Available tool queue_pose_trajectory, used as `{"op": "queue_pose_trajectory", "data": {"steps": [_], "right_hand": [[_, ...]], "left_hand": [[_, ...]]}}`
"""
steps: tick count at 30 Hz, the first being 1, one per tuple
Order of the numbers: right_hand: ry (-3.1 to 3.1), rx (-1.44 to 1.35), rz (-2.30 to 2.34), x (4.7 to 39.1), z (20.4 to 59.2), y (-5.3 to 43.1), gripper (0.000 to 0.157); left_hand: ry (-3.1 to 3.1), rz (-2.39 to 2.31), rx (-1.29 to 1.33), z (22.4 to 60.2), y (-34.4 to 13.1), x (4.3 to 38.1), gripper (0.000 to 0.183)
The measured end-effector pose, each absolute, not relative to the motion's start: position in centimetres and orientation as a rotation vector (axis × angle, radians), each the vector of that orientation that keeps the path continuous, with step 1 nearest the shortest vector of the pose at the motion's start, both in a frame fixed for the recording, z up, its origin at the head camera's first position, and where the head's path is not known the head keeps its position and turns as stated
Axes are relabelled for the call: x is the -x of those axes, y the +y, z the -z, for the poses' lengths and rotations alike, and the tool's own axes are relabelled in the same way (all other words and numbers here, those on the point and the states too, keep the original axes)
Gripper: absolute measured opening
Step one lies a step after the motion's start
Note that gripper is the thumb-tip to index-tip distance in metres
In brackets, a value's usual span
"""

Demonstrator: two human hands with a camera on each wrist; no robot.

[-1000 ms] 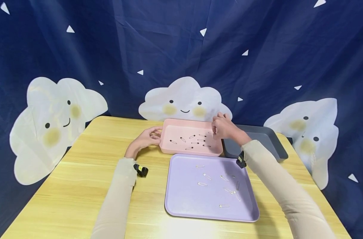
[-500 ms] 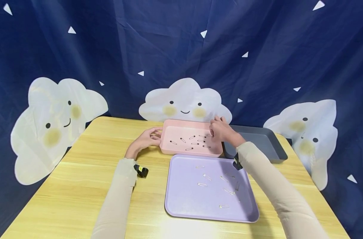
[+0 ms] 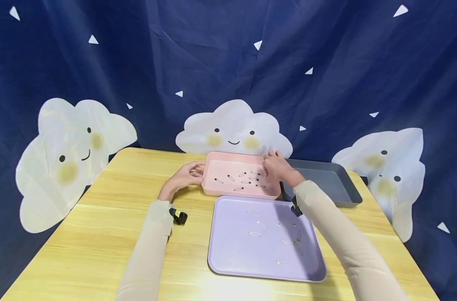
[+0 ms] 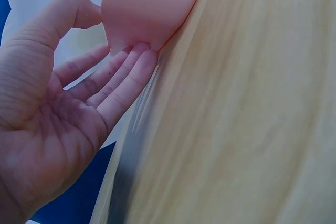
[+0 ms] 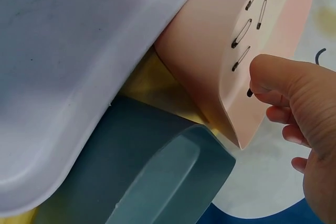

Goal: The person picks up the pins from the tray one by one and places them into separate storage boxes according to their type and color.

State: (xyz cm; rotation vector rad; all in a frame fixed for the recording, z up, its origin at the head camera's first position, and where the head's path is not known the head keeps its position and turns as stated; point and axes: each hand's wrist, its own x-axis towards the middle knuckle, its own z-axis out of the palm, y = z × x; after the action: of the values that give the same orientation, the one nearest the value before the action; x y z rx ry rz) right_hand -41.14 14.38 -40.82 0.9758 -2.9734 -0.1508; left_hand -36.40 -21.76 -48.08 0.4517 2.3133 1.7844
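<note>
My left hand (image 3: 185, 175) touches the left end of the pink tray (image 3: 232, 156), thumb at the rim and fairly straight fingers against the wall. In the left wrist view, its fingertips (image 4: 142, 51) meet the tray's end close to the table. My right hand (image 3: 279, 168) is over the tray's right end. Its thumb and forefinger pinch a safety pin (image 5: 250, 93) with a black head; most of it is hidden by the fingers. Several black-headed safety pins (image 3: 231, 178) lie apart inside the pink tray.
A lilac tray (image 3: 232, 267) stands in front, holding several pale gold-coloured safety pins (image 3: 255, 234). Right of the pink tray is a dark grey tray (image 3: 328, 179), partly behind my right forearm. All stand on a wooden table (image 3: 100, 234) before a blue cloud-print curtain (image 3: 213, 50).
My right hand has moved slightly left and down into the pink tray, and the safety pin at its fingers has moved closer to the others. My left hand stays at the tray's end.
</note>
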Motion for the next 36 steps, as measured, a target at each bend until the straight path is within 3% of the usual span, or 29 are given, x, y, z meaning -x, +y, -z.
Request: {"op": "queue_pose_trajectory", "data": {"steps": [36], "right_hand": [[-2.961,-0.94,0.221,41.29,41.8,14.7,0.028]], "left_hand": [[2.294,-1.797,-0.463,48.13,-21.86,36.35,0.074]]}}
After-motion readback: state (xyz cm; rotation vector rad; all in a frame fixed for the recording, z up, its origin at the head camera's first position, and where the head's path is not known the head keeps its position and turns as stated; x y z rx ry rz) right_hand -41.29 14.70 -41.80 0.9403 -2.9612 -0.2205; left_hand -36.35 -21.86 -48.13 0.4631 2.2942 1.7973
